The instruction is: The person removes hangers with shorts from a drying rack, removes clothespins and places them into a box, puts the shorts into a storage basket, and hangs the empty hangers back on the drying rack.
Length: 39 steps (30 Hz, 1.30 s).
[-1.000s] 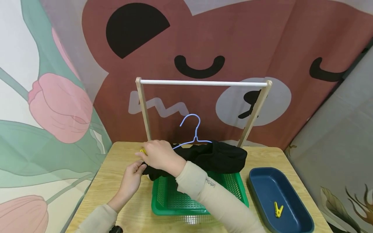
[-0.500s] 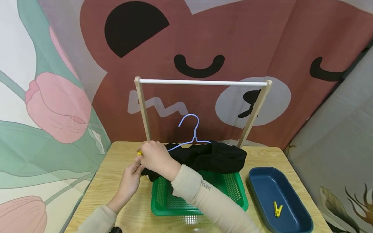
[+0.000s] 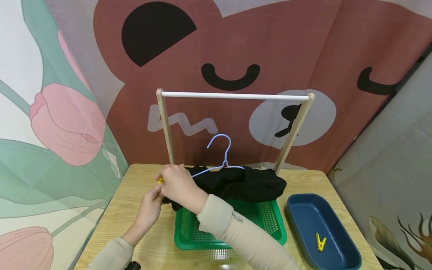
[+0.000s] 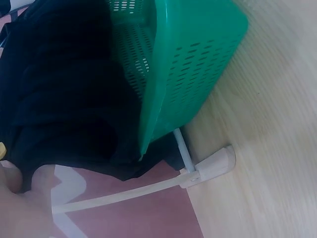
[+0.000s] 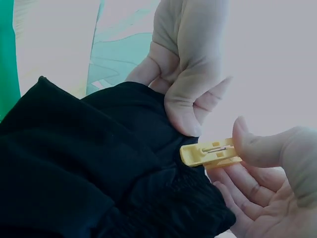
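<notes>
Along black cloth [image 5: 94,168], my left hand [image 3: 149,209] pinches its edge; my right hand [image 3: 180,186], a peg [image 5: 205,153] — too shallow a bite might slip.

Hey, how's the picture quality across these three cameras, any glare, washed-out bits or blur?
Right wrist: the upper right is blown out to white, but the yellow clip is readable; left wrist: soft and slightly hazy, with the black cloth losing detail in its dark folds; head: fairly even light, with a bright shine on the table near the green basket.
</notes>
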{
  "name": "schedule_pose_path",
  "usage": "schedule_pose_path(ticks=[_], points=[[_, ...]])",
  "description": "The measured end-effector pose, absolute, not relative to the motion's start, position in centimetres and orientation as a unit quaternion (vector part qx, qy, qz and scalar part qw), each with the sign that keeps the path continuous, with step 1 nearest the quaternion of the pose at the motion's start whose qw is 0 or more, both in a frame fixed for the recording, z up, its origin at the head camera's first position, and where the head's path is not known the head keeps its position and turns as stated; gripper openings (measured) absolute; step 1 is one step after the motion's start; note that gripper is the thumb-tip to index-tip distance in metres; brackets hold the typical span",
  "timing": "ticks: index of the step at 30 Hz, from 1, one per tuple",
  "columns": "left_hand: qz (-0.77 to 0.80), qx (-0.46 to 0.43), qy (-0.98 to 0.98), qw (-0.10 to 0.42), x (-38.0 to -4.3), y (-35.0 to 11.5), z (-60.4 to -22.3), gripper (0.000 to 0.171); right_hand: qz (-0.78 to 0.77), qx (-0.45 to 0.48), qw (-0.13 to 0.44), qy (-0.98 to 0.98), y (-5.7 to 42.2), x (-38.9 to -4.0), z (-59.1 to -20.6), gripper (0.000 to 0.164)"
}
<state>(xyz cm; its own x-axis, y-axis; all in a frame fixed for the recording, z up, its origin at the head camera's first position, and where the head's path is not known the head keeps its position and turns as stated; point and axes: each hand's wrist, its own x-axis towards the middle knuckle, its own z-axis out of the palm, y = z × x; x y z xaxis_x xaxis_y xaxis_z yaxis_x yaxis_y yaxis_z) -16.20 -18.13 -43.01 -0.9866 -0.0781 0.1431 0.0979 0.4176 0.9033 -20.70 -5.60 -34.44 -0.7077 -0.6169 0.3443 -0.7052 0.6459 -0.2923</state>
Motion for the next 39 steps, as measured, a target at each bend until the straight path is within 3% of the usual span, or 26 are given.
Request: schedule_pose_path(ticks=[7,18,26,32,39], points=[[-0.537,-0.002,-0.838,0.096,-16.0,-17.8,-43.6,0.022,0.216,0.371,0.103,-0.897,-5.6,-20.1,-34.4,0.011],[-0.550,0.009,-0.829,0.101,-16.3,-17.7,-43.7,0.021,0.257,0.387,0.139,-0.874,-5.2,-19.9,-34.3,0.018],[-0.549,-0.002,-0.828,0.112,-16.3,-17.7,-43.5,0.023,0.267,0.387,0.154,-0.869,-4.9,-19.2,-33.6,0.013],[-0.564,-0.011,-0.819,0.105,-16.1,-17.8,-43.6,0.019,0.266,0.399,0.146,-0.865,-4.1,-18.4,-33.2,0.018],[-0.586,-0.001,-0.805,0.090,-16.4,-18.0,-43.7,0.020,0.255,0.417,0.154,-0.859,-2.4,-17.5,-33.2,0.013]])
